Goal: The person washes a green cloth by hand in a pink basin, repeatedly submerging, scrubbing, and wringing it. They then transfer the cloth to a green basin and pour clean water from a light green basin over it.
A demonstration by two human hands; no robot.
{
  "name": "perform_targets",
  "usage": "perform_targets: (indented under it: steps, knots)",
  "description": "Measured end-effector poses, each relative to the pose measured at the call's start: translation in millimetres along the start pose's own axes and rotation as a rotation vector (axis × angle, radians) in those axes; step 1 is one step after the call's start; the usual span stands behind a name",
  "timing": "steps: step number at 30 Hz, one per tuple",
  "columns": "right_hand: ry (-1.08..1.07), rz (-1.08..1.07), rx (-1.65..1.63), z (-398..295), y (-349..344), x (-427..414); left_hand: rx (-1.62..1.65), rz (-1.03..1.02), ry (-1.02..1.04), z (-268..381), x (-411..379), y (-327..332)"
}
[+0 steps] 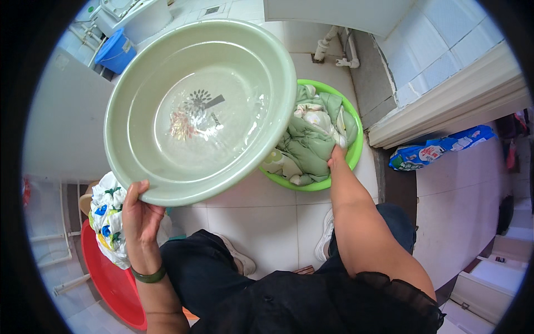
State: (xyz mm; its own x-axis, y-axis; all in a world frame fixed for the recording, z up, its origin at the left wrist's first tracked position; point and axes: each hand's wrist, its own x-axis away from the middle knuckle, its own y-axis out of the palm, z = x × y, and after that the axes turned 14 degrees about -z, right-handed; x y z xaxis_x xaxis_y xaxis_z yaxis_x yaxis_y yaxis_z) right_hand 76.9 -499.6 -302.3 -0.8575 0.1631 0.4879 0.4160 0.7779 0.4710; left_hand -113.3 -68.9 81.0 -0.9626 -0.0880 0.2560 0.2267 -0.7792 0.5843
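Note:
A large pale-green plastic washbasin (233,175) is held up at the left and middle, with the thumb of my left hand (144,208) over its near rim and the fingers underneath. Its inside looks wet and glossy, with a printed motif on the bottom. Partly behind it, a bright green basin (355,160) sits on the floor, full of laundry. My right hand (337,156) reaches into this basin and touches a sage-green padded cloth (311,146). Folds hide most of its fingers. White patterned fabric (319,119) lies bunched beside that cloth.
At lower left, white printed cloth (110,225) is heaped above a red basin (110,282). A blue bucket (117,52) stands at the upper left. Drain pipes (327,44) come down near the tiled wall. On the right are a door frame (450,96) and a blue plastic package (434,150).

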Motion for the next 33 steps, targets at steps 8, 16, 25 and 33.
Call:
perform_targets:
  steps: [8,16,25,33]
  knots:
    - [-0.270,-0.229,0.861,-91.1,116.3,57.3,0.044,-0.032,0.025,9.7,13.9,-13.3]
    - [-0.310,-0.508,1.973,-46.4,199.3,151.9,0.062,-0.067,0.061,6.2,25.3,-30.9]
    - [-0.162,-0.766,2.368,-4.2,165.9,114.3,0.153,-0.042,0.091,9.5,21.8,-32.1]
    - [0.005,-0.767,2.408,62.3,133.6,47.8,0.070,0.036,0.137,18.2,6.5,-22.5]
